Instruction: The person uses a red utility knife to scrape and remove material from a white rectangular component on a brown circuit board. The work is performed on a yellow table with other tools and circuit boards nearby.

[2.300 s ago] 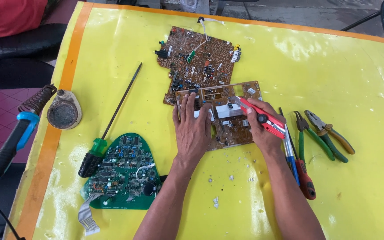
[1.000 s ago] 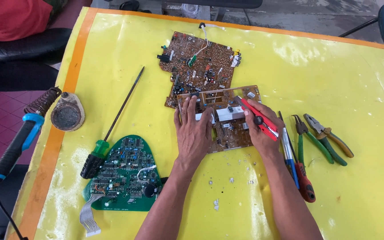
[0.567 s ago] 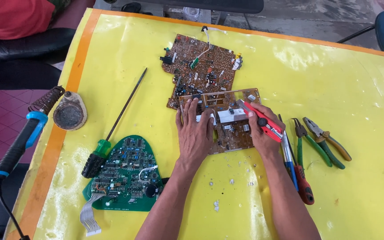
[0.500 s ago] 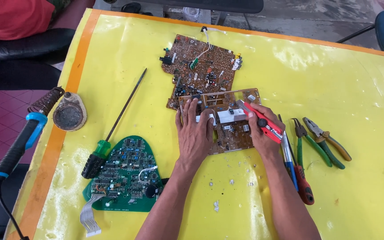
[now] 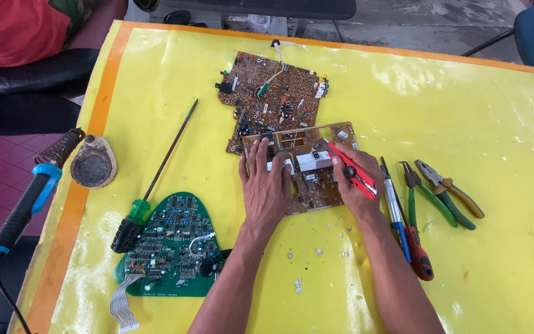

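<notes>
Brown circuit board (image 5: 316,179) lies mid-table on the yellow table cover (image 5: 465,105), overlapping a larger brown board (image 5: 273,93) beyond it. Left hand (image 5: 266,188) presses flat on it, likely steadying it; right hand (image 5: 353,182), closed around a red cutter (image 5: 350,170), works its right edge. Pliers (image 5: 446,192) lie right.

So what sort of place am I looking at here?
Likely an electronics repair bench: bare circuit boards on a yellow-covered table, a soldering iron at the edge, and pliers laid by the right hand.

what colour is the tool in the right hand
Red, with a black pivot: the cutter gripped in the right hand over the brown circuit board, head view.
</notes>
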